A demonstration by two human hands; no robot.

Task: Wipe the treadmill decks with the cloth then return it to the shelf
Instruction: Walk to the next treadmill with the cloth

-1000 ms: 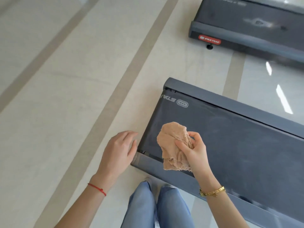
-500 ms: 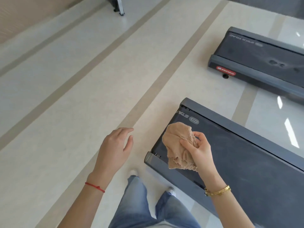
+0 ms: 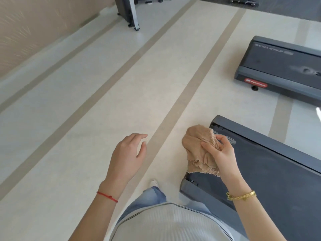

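Flanking the cloth-gripping right hand (image 3: 219, 154): two treadmill decks (image 3: 271, 169), wheeled stand (image 3: 129, 13).

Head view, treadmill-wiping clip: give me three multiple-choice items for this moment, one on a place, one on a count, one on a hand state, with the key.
1. Where is the cloth?
A. Spread flat on the floor
B. Bunched in the right hand, over the near treadmill deck
C. Draped on the far treadmill deck

2. How many treadmill decks are in view?
A. One
B. Two
C. Four

3. What is the left hand doing?
A. Holding nothing, fingers relaxed
B. Gripping the cloth
C. Pressing on a deck

Key: 1 B, thumb and fingers pinch the crumpled cloth above the deck's end. 2 B, one near, one farther right. 3 A, it is over bare floor, touching nothing.
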